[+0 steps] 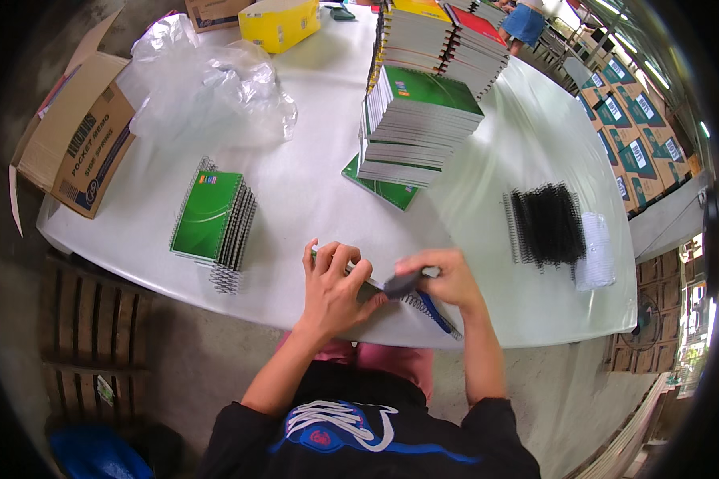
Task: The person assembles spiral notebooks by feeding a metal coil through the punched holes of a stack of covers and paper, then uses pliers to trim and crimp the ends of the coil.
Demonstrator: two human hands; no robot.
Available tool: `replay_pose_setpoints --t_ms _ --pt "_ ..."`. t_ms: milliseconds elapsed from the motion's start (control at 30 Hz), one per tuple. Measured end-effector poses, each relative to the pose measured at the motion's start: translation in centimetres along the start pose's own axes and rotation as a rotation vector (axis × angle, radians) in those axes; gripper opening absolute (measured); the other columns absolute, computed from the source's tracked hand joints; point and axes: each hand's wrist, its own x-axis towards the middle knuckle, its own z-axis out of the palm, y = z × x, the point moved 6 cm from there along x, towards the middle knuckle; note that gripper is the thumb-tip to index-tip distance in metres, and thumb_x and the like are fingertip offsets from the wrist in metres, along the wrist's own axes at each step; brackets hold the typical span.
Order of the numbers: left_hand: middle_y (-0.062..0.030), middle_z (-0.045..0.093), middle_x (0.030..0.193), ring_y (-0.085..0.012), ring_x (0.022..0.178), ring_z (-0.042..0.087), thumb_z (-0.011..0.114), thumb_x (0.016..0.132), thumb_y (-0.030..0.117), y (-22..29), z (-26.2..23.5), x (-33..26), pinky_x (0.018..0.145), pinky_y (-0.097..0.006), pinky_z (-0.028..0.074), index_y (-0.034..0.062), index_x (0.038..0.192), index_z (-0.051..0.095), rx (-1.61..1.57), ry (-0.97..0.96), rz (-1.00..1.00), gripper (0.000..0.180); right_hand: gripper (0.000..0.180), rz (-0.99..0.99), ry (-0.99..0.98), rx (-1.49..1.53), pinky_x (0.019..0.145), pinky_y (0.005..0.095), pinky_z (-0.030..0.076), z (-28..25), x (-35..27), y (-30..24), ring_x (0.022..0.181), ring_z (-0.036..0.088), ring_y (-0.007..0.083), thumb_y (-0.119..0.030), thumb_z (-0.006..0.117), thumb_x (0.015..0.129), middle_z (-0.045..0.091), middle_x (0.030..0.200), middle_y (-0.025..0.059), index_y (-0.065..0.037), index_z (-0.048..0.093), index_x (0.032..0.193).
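Note:
My left hand (331, 287) is closed near the table's front edge around a small notebook, which is mostly hidden; a bit of green and a grey edge show by the fingers. My right hand (447, 275) grips a dark, motion-blurred object (403, 283) whose kind I cannot make out. It meets the notebook's right end, close to my left thumb. Below the right hand, blue-handled pliers (434, 311) lie beside a wire-like spiral coil (415, 302). To the left stands a stack of green spiral-bound notebooks (208, 215), with coils sticking out at its ends.
Ahead rises a tall pile of green-covered notebooks (423, 120), with yellow and red ones behind. Black spiral coils (547, 223) and whitish coils (595, 251) lie right. An open carton (88, 144), clear plastic bag (216, 88) and yellow box (280, 24) occupy the far left.

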Motion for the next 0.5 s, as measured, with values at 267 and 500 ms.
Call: replay_pose_setpoints --t_ms 267,500 --pt "-0.0122 0.047 0.115 -0.0329 0.107 0.043 0.084 0.05 0.044 -0.9 -0.6 0.3 0.091 -0.046 0.036 0.0083 0.073 0.055 -0.132 0.124 -0.06 0.052 0.027 0.248 0.028 -0.178 0.076 0.0286 0.053 -0.5 2.4 0.5 0.078 0.069 0.0211 0.012 0.061 0.063 0.071 0.082 0.0123 -0.002 0.072 0.083" --pt "-0.0174 0.037 0.122 -0.0319 0.098 0.044 0.091 0.043 0.033 -2.6 -0.6 0.5 0.076 -0.039 0.045 0.0053 0.076 0.052 -0.374 0.104 -0.107 0.058 0.03 0.321 0.093 -0.266 0.058 0.0265 0.049 -0.4 2.6 1.7 0.064 0.063 0.0106 0.009 0.059 0.065 0.07 0.077 0.0104 -0.005 0.073 0.088"
